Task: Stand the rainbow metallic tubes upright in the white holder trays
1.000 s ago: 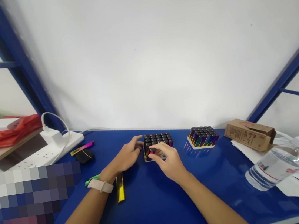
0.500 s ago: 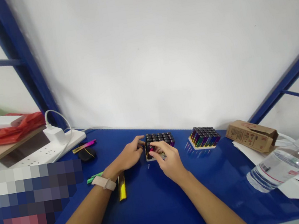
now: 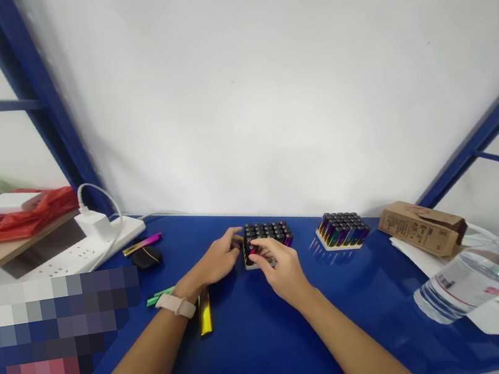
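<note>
My right hand [image 3: 285, 269] pinches a small black-topped tube [image 3: 252, 248] with a reddish side between thumb and index finger, at the front left of a tray [image 3: 252, 266]. That tray holds rows of upright tubes with black tops [image 3: 266, 228]; the hand covers its front right part. Along the tray's left edge rests my left hand [image 3: 217, 258], fingers apart and holding nothing visible. Near the left wrist, which wears a pale band [image 3: 176, 305], lie a shiny gold strip [image 3: 205, 315] and green strips [image 3: 156, 299].
A second tray of iridescent black-topped tubes [image 3: 343, 230] stands to the right. Further right are a cardboard box [image 3: 420, 230], white paper and a water bottle [image 3: 469, 279]. On the left are a black pouch [image 3: 146, 258], a pink-gold strip [image 3: 143, 244] and a power strip [image 3: 67, 258].
The view has shifted very slightly. Both hands stay at the tray, the right still pinching the black-topped tube at its front left.
</note>
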`<state>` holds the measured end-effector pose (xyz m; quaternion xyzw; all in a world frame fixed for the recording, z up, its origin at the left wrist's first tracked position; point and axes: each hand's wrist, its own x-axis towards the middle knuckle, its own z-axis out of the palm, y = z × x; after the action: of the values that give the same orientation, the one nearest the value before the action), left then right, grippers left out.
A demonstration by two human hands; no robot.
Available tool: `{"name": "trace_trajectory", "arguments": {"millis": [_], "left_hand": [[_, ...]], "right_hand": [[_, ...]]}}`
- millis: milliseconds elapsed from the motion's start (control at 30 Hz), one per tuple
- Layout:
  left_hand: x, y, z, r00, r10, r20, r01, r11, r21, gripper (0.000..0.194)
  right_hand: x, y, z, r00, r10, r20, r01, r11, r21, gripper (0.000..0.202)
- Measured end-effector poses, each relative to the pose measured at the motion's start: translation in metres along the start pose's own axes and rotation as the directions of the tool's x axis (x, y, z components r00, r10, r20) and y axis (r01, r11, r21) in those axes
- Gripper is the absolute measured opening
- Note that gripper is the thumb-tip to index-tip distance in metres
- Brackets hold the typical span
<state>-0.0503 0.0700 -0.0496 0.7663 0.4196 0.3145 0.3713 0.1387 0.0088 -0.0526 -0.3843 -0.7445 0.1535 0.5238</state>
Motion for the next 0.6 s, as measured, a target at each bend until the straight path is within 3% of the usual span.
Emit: {"name": "trace_trajectory", "arguments": {"millis": [233,333,400,500,600], "left_hand": [[0.0,-0.002,0.0,1.0,0.0,-0.009,0.0,1.0,-0.012,0.059],[0.0,-0.002,-0.002,1.0,-0.007,-0.026,0.006,1.0,-0.017,0.058],[-0.001,-0.001,-0.004,0.999,-0.025,-0.032,0.024,0.999,-0.028,0.056],[-0.001,0.001,-0.007,0.998,-0.045,-0.033,0.043,0.998,-0.049,0.054],[-0.002,0.001,-0.008,0.998,-0.047,-0.032,0.044,0.997,-0.07,0.052]], "right_hand": [[-0.002,-0.014,-0.003,0.999,-0.011,0.038,0.019,0.971,-0.238,0.037],[-0.004,-0.031,-0.006,0.999,-0.044,0.018,0.047,0.973,-0.228,0.033],[-0.008,-0.044,-0.006,0.987,-0.091,0.135,0.115,0.976,-0.185,0.025],[-0.014,-0.062,-0.002,0.878,-0.138,0.459,0.212,0.971,-0.112,0.03],[-0.019,-0.069,0.004,0.778,-0.095,0.621,0.229,0.963,-0.139,0.046]]}}
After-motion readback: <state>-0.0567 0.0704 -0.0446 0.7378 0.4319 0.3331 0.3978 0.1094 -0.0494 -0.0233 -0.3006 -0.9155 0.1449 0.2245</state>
